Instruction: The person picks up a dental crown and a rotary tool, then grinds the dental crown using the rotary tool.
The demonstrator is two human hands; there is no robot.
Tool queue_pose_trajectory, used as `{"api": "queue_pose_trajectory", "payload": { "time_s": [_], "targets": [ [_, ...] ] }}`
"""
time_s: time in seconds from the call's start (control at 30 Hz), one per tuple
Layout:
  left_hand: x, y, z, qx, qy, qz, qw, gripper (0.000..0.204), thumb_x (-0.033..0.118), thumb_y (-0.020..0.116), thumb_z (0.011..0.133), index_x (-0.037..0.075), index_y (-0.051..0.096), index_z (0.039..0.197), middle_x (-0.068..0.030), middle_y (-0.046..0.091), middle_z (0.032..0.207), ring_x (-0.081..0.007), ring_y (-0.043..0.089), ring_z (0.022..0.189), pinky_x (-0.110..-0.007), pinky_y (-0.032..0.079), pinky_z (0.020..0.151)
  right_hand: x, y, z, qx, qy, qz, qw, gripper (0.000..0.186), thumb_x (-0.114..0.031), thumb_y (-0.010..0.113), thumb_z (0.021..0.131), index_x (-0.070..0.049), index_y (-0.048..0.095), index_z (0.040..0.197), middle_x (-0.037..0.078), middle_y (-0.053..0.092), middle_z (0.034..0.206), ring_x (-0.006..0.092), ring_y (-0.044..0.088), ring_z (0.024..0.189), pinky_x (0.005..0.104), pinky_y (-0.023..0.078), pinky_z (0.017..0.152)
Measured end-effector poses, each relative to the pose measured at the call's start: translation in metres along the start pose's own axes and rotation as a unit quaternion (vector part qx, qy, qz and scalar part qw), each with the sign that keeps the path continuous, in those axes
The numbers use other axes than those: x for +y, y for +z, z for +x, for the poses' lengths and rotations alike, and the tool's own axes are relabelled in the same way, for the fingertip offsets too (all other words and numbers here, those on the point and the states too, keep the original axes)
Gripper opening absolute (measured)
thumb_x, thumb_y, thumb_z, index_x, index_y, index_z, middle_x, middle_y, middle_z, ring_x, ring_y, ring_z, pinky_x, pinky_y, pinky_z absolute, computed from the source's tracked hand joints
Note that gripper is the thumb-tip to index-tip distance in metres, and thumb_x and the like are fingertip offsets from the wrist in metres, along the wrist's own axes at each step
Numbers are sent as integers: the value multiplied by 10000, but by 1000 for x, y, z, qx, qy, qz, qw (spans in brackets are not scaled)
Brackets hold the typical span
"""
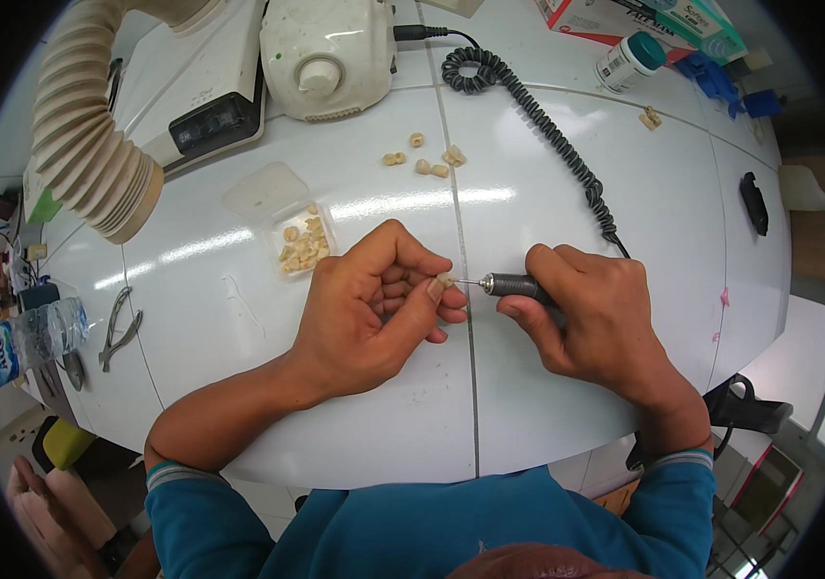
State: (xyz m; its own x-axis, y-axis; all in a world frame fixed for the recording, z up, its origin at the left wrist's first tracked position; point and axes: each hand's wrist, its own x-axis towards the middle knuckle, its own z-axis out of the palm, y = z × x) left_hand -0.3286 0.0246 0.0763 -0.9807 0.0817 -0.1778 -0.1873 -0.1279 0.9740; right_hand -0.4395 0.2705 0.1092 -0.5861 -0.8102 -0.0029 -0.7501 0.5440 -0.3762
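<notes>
Between thumb and fingertips, my left hand (374, 309) pinches a small cream-coloured tooth-shaped piece (446, 280). My right hand (591, 314) is wrapped round a dark rotary handpiece (517, 286), held nearly level. Its thin metal bit points left and meets the small piece, or comes very close to it; I cannot tell which. Left of my left hand sits a clear plastic box (277, 253) with its lid open, holding several similar pieces. More loose tooth-shaped pieces (423, 166) lie on the white table beyond my hands.
A coiled black cord (552, 125) runs from the white control unit (327, 58) toward the handpiece. A ribbed hose (94, 145) hangs at the far left. Metal pliers (121, 330) and a plastic bottle (31, 340) lie left; a white jar (629, 63) stands far right.
</notes>
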Motion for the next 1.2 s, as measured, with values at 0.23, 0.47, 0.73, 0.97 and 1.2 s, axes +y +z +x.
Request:
{"api": "queue_pose_trajectory", "payload": {
  "time_s": [0.23, 0.47, 0.73, 0.97, 1.2],
  "targets": [
    [0, 0, -1, -5, 4, -1, 1000, 122, -1, 565, 1134, -41, 563, 1249, -188, 773, 1084, -226, 824, 1017, -273, 684, 758, 0, -1, 0, -6, 5, -4, 1000, 419, -468, 793, 1021, -89, 652, 911, 63, 584, 652, 272, 594, 500, 417, 427, 486],
    [0, 0, 0, -5, 3, 1, 1000, 125, 3, 560, 1136, -41, 562, 1253, -196, 775, 1090, -226, 824, 1013, -276, 684, 759, 0, -2, 0, -13, 0, -4, 1000, 418, -459, 791, 1024, -91, 638, 898, 64, 577, 647, 265, 587, 495, 415, 419, 484],
    [0, 0, 0, 1, -2, -3, 1000, 126, 1, 555, 1137, -37, 560, 1256, -201, 783, 1093, -225, 825, 1010, -275, 679, 760, 0, -2, 0, -11, -11, -5, 1000, 418, -460, 783, 1030, -90, 638, 901, 66, 572, 640, 272, 572, 484, 422, 414, 483],
    [2, 0, 0, 0, 0, 0, 1000, 128, -3, 548, 1136, -36, 558, 1259, -201, 784, 1093, -227, 825, 1011, -275, 680, 761, 0, -2, -1, -9, 0, -4, 1000, 425, -469, 773, 1037, -90, 640, 901, 66, 568, 641, 272, 570, 485, 421, 414, 483],
    [0, 0, 0, -4, 2, -2, 1000, 127, -2, 557, 1138, -36, 557, 1260, -200, 786, 1095, -225, 825, 1015, -273, 680, 764, -1, -1, -1, -8, 11, 1, 1000, 418, -463, 781, 1033, -90, 644, 903, 66, 572, 647, 273, 577, 490, 420, 418, 483]
  ]
}}
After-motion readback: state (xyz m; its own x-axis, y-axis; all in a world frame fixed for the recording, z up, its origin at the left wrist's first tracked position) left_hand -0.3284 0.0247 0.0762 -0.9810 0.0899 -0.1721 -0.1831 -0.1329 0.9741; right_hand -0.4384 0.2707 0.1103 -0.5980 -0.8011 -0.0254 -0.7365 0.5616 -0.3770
